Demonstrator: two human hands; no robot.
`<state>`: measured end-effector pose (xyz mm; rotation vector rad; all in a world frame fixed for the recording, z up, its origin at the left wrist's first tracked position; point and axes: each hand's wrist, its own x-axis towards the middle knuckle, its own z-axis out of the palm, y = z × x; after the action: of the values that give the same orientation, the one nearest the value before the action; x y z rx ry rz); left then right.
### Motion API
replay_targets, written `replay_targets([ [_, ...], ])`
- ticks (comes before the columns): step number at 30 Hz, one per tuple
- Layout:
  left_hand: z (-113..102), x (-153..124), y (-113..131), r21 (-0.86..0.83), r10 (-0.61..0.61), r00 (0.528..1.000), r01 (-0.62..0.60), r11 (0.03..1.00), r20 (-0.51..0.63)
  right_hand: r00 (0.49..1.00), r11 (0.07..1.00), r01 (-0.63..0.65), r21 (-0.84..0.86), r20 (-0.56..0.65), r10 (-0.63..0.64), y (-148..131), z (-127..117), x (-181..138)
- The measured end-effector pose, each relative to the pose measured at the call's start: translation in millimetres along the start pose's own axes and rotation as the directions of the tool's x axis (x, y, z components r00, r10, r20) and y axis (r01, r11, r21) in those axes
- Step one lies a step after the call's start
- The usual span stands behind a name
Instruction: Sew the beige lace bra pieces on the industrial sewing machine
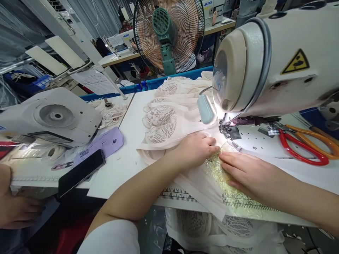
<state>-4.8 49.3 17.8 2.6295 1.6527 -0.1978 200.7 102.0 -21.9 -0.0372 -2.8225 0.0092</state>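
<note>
My left hand point(196, 149) is closed on the edge of a cream lace bra point(182, 127), its fingertips curled just in front of the needle area of the sewing machine point(238, 70). My right hand point(245, 170) lies nearly flat, fingers stretched out, on a shiny, see-through yellowish strip point(217, 169) beside the left fingertips; its thumb is hidden. The lit presser foot point(224, 128) stands just beyond both hands. Cream fabric runs under my left wrist and over the table's front edge, where more lace pieces point(238, 225) hang.
Red-handled scissors point(302, 148) and orange-handled scissors point(315, 139) lie right of the needle. More lace bras point(161, 114) are heaped behind my left hand. A phone point(81, 173), a second machine point(55, 116) and another person's hand point(19, 210) are at left. A fan point(168, 38) stands behind.
</note>
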Motion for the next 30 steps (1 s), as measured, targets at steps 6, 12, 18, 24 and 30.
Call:
replay_targets([
  [6,0,1,-1,-0.03,-0.008,1.0,0.008,1.0,0.0,1.0,1.0,0.009,-0.027,0.013,-0.009,0,-2,1],
  [12,1,2,-5,-0.031,-0.004,1.0,0.004,1.0,-0.015,0.999,0.999,-0.038,-0.009,-0.02,0.038,-3,3,-1],
  [18,3,2,-7,-0.049,0.007,0.999,-0.008,0.999,-0.032,0.997,0.998,-0.059,0.037,-0.037,0.06,-3,8,-3],
  [24,8,4,-14,-0.065,-0.043,0.997,0.038,0.997,-0.069,1.0,1.0,-0.009,0.012,-0.014,0.009,-1,-1,1],
  [30,7,7,-23,-0.067,-0.119,0.992,0.116,0.991,-0.044,0.999,0.999,0.023,0.022,0.032,-0.024,-2,-13,7],
])
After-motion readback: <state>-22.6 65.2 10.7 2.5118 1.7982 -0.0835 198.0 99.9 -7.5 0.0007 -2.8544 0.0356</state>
